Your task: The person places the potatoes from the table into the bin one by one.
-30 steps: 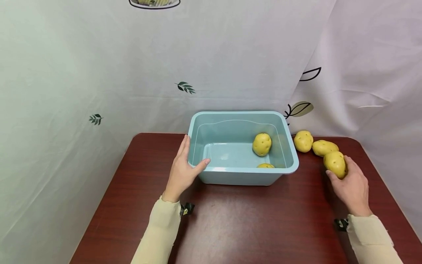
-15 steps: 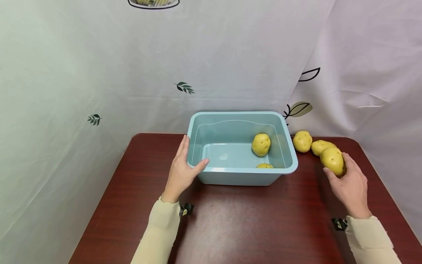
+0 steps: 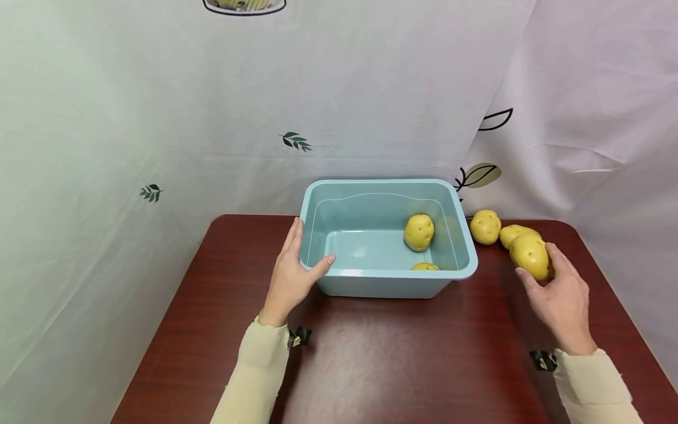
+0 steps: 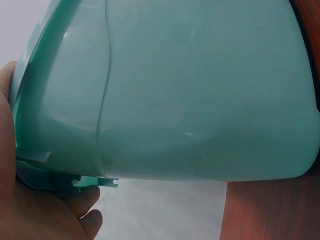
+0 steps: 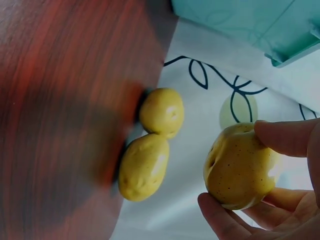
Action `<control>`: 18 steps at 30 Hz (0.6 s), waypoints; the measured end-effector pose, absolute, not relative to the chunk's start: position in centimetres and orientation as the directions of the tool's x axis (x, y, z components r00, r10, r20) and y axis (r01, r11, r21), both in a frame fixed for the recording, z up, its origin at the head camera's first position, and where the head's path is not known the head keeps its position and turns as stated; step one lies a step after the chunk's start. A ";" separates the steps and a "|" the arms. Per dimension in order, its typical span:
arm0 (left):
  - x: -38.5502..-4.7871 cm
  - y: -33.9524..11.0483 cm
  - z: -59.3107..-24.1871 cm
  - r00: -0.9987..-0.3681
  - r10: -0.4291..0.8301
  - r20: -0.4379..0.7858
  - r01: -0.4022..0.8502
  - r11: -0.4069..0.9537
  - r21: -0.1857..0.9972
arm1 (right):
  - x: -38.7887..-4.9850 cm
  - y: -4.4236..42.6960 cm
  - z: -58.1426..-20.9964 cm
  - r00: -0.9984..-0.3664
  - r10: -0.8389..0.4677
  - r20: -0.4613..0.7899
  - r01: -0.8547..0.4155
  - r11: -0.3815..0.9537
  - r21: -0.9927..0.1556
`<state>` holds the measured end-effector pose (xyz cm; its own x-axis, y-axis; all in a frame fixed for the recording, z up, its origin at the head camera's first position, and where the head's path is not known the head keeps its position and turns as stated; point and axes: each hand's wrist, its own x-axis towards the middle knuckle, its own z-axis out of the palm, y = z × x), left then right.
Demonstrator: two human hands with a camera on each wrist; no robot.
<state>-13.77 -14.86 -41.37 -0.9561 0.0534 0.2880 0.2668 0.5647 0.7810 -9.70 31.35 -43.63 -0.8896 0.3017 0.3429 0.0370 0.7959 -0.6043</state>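
Raised over the right side of the table, my right hand [image 3: 564, 303] holds a yellow potato [image 3: 529, 257] between thumb and fingers. The right wrist view shows that potato [image 5: 240, 167] off the tabletop. A light blue plastic bin [image 3: 394, 274] stands at the middle back. At its left front corner is my left hand [image 3: 290, 282], thumb over the rim and fingers along the outer left side. Inside the bin lie one whole potato [image 3: 419, 232] and another potato [image 3: 425, 267] mostly hidden by the front wall.
Right of the bin, a round potato [image 3: 485, 227] and a longer potato [image 3: 516, 232] lie touching near the back edge of the dark red wooden table [image 3: 381, 359]. A white printed cloth [image 3: 371, 88] hangs behind and at both sides.
My right hand has lifted the potato slightly and carried it a little left toward the bin. The left hand and the bin stay in place.
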 end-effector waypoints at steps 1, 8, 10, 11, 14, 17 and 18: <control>-13.8 -14.9 -41.4 -0.956 0.053 0.289 0.267 0.565 0.781 | -9.7 31.3 -43.6 -0.889 0.299 0.346 0.033 0.797 -0.604; -13.7 -14.9 -41.4 -0.957 0.055 0.285 0.264 0.568 0.780 | -9.5 30.6 -43.1 -0.876 0.303 0.374 0.012 0.790 -0.612; -13.7 -14.9 -41.4 -0.957 0.055 0.284 0.264 0.567 0.780 | -9.4 30.4 -42.9 -0.872 0.302 0.384 0.001 0.787 -0.617; -13.7 -14.9 -41.3 -0.957 0.056 0.283 0.264 0.566 0.781 | -9.4 30.3 -42.8 -0.871 0.302 0.388 -0.005 0.785 -0.620; -13.7 -14.9 -41.3 -0.958 0.057 0.283 0.264 0.565 0.781 | -9.4 30.1 -42.6 -0.867 0.296 0.401 -0.020 0.783 -0.622; -13.7 -14.9 -41.3 -0.958 0.057 0.281 0.263 0.568 0.780 | -9.4 29.9 -42.4 -0.863 0.293 0.411 -0.032 0.781 -0.623; -13.7 -14.8 -41.3 -0.958 0.056 0.282 0.263 0.568 0.780 | -9.4 29.8 -42.4 -0.861 0.293 0.417 -0.036 0.781 -0.623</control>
